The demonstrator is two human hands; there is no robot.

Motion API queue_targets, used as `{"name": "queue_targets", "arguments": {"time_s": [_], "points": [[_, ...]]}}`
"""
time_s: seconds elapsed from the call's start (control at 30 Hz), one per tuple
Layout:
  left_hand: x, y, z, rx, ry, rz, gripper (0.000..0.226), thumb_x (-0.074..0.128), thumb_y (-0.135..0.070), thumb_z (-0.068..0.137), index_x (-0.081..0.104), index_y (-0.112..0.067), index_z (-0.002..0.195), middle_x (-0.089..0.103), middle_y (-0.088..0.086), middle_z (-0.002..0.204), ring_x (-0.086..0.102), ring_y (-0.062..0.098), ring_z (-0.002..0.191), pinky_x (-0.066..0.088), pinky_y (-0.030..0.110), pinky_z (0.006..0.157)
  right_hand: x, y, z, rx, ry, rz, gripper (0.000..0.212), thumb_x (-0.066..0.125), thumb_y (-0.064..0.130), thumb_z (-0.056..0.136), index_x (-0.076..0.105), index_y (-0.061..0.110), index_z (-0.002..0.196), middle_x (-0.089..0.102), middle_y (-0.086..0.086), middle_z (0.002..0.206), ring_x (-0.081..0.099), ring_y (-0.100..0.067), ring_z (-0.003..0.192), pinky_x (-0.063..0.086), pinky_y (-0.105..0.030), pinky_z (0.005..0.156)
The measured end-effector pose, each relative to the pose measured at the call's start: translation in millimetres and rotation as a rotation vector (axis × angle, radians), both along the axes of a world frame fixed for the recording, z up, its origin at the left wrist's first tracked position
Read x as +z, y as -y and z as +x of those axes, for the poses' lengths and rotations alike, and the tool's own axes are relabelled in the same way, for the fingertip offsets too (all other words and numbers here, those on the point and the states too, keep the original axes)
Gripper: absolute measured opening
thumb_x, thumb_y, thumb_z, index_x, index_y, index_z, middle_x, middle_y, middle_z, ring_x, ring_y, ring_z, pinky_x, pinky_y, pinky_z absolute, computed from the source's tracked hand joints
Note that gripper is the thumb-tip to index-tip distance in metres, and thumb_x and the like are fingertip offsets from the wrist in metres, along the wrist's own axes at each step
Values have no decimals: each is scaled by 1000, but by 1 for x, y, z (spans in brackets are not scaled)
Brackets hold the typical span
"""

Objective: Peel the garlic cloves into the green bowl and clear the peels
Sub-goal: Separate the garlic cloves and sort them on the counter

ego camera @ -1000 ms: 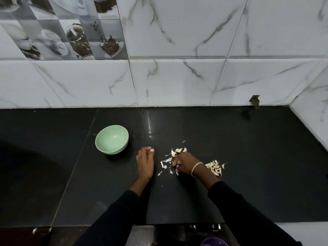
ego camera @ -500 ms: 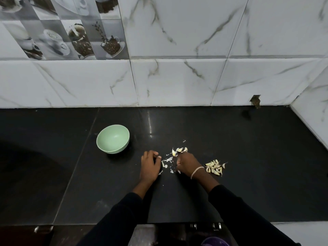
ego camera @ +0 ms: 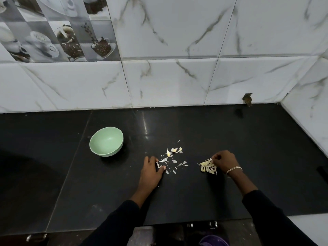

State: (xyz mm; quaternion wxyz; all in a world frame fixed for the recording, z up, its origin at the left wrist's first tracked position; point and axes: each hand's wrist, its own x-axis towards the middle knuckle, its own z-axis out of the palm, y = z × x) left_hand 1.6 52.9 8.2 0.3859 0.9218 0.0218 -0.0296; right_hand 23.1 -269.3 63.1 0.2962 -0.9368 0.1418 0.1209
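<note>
The green bowl (ego camera: 106, 141) stands on the black counter (ego camera: 248, 148) at the left and looks empty. Loose white garlic peels (ego camera: 173, 158) lie scattered in the middle. A small pile of pale garlic cloves (ego camera: 208, 168) lies to the right of them. My left hand (ego camera: 150, 172) rests palm down on the counter, its thumb touching the left edge of the peels. My right hand (ego camera: 224, 160), with a bracelet on the wrist, sits at the right side of the clove pile, its curled fingertips on the cloves. Whether it grips a clove is hidden by the fingers.
A marble-tiled wall runs along the back and the right side, with a chipped spot (ego camera: 247, 99) at the counter's back right. The counter's front edge is close to my body. Below it are drawer handles (ego camera: 202, 225) and a purple container (ego camera: 213, 242).
My right hand has moved right, from the scattered peels to the clove pile. My left hand has slid right, up to the peels' left edge. The bowl has not moved.
</note>
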Motion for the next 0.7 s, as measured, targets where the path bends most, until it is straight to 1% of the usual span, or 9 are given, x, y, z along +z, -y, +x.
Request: {"name": "queue_targets", "arguments": {"time_s": [0.1,0.2,0.27,0.33,0.37,0.43,0.5,0.6,0.7], "points": [[4,16,7,7,-10,-94,17,63,-19,90,55,-25,103,49,-6,102,57,10,84,48,31,82,-6,0,-2,24,-7,43,19,74,7,82,74,25,76,73,7,75,67,-4,70,43,-7,59],[8,24,17,6,29,-237,24,57,0,86,60,-20,99,58,-3,94,60,13,84,53,38,82,-11,-3,-2,20,-6,74,19,72,5,82,75,23,78,75,4,80,71,-8,72,55,-20,70],[15,21,21,79,125,-285,18,55,1,88,62,-14,96,60,-4,94,61,12,86,54,42,84,-12,-5,-1,23,65,25,10,73,8,83,77,17,85,68,3,86,70,-17,84,50,-26,76],[21,11,19,141,220,-221,6,58,-15,95,61,-18,100,58,-7,100,59,9,90,53,38,86,-15,-10,-6,28,241,-28,5,74,17,85,77,13,88,61,1,89,66,-24,92,41,-25,77],[22,5,15,151,243,-148,12,57,-28,98,61,-20,106,56,-8,105,58,9,95,52,36,88,-17,-17,-11,36,330,-35,11,73,24,87,76,14,87,61,0,92,65,-26,94,40,-26,78],[13,-9,5,117,242,97,43,49,-50,100,57,-17,127,52,-3,126,53,16,118,47,38,99,-30,-37,-24,130,442,-163,35,63,49,89,75,16,89,66,-4,107,63,-30,107,44,-32,85],[-5,-19,-7,68,192,320,70,38,-63,99,44,-13,147,39,6,152,30,24,147,36,42,114,-47,-65,-40,267,416,-415,69,47,74,86,73,14,109,61,-9,136,50,-33,135,38,-48,102],[-27,-22,-23,-4,107,516,93,21,-76,95,23,-9,158,14,10,168,-3,23,156,15,44,125,-66,-100,-57,310,231,-498,119,26,94,78,40,-1,149,21,-11,166,2,-27,156,3,-51,121],[-29,-12,-26,-56,51,571,99,12,-80,92,9,-9,161,-1,9,169,-15,22,155,3,43,125,-73,-120,-63,290,185,-470,125,17,96,77,14,1,158,-4,-8,168,-18,-21,154,-6,-51,122]]}}
